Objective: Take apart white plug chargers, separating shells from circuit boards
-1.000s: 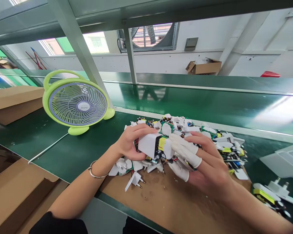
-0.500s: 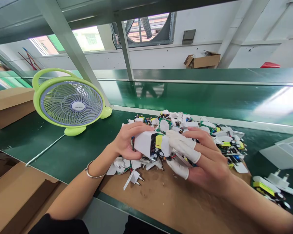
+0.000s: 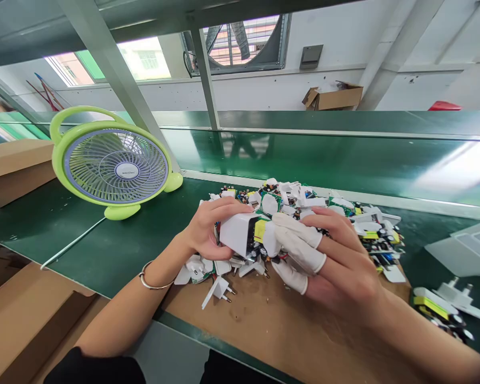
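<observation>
Two hands close on one white plastic power-adapter housing (image 3: 238,233) – my left hand (image 3: 206,229) curls around the shell, and my right hand (image 3: 344,261) presses in from the board end, its white finger cots (image 3: 300,248) in contact. The housing is held just above a heap of adapter parts (image 3: 292,200), which lies on a cardboard sheet (image 3: 272,325) over the green tabletop (image 3: 76,234). I judge the unit light and stiff, the yellow-taped transformer (image 3: 261,231) more fragile – grip the shell, not the components.
</observation>
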A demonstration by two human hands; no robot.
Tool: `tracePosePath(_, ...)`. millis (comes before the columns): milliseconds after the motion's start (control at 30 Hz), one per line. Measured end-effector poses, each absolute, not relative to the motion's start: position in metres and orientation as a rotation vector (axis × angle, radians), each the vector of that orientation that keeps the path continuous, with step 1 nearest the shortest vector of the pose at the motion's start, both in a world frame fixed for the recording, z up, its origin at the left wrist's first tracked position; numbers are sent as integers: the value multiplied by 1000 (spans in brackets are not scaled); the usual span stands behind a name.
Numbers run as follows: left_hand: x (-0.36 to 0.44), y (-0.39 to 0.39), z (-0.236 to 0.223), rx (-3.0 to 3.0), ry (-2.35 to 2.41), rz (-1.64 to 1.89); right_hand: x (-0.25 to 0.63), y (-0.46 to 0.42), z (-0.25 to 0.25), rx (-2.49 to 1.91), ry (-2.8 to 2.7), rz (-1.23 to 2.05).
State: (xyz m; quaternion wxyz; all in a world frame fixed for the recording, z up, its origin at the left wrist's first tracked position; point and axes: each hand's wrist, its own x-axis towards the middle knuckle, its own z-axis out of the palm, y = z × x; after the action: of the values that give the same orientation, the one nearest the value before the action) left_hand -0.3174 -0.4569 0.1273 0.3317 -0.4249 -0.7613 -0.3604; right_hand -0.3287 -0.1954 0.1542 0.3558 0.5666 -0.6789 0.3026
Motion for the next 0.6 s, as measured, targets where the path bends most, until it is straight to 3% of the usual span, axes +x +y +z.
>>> tracePosePath(600,-316,-458,128,-1095,-2022,-919,-326,-198,157,1442,-1774,749)
